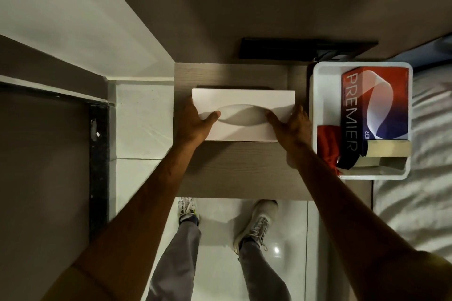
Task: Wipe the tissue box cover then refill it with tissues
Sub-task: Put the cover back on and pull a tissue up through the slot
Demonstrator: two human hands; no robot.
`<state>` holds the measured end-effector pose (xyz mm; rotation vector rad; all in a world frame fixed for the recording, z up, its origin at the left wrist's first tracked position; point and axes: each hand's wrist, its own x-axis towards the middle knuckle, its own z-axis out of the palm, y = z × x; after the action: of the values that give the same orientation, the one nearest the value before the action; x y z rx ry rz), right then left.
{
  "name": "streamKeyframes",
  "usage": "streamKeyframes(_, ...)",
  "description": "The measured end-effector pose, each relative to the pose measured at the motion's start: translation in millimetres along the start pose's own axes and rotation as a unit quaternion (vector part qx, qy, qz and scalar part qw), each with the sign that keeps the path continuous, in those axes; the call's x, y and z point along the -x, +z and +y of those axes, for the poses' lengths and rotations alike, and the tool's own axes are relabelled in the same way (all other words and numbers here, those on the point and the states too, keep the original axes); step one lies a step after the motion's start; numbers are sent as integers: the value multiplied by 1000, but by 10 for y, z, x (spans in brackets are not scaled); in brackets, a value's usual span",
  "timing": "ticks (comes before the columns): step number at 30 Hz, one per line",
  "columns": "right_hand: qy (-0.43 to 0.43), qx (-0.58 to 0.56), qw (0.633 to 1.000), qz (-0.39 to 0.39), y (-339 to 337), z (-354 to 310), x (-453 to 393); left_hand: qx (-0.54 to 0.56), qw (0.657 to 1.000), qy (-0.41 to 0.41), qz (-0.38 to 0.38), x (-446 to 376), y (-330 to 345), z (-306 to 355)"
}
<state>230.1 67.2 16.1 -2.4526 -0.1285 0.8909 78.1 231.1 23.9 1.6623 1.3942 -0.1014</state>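
Observation:
A white tissue box cover [244,100] with an oval slot lies on a small wooden bedside table [239,171]. My left hand [195,122] grips its left end, thumb at the slot's edge. Its right end is held by my right hand [291,124], thumb likewise on top. To the right, a white tray [362,176] holds a red and blue "PREMIER" tissue pack [374,105] and a red cloth [329,146].
A beige block [389,148] also lies in the tray. A bed with white sheets [428,154] is at the right. A dark object [293,47] sits behind the table by the wall. My feet stand on glossy floor tiles [220,239] below.

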Motion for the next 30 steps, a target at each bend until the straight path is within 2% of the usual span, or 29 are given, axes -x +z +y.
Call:
streamKeyframes(6, 27, -19, 999, -23, -27, -20, -82, 2, 1000, -26, 8, -27, 22, 11)
streamKeyframes(11, 82, -41, 995, -47, -49, -35, -103, 15, 999, -36, 16, -59, 77, 2)
streamKeyframes(20, 91, -39, 994, -50, -36, -52, -148, 10, 999, -40, 6, -111, 53, -35)
streamKeyframes(30, 57, -30, 997, -33, -35, -15, 3, 4, 1000, -26, 4, -79, 81, -71)
